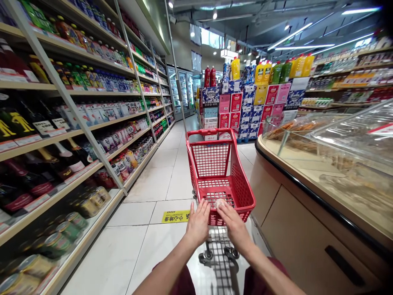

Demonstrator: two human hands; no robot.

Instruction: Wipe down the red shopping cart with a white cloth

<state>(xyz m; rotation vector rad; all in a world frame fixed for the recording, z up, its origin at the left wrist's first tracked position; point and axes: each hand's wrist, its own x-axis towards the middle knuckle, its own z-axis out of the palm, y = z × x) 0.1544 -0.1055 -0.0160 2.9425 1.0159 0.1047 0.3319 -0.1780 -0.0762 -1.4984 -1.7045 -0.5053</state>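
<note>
A red plastic shopping cart [244,180] with a grid-walled basket stands right in front of me. My left hand [199,221] rests at its near rim, fingers stretched forward and the thumb apart. Beside it, my right hand [231,221] lies over the same rim with its fingers extended into the basket. A small whitish item [220,202] shows just beyond the right fingertips; what it is I cannot make out. Below the basket, black caster wheels [206,257] touch the tiled floor.
Shelves [101,92] of bottles and cans line the left side. On the right runs a counter [285,200] with clear covers over food. Stacked drink cartons [236,102] topped with bottles stand ahead. A yellow floor sticker [175,216] lies left of the cart.
</note>
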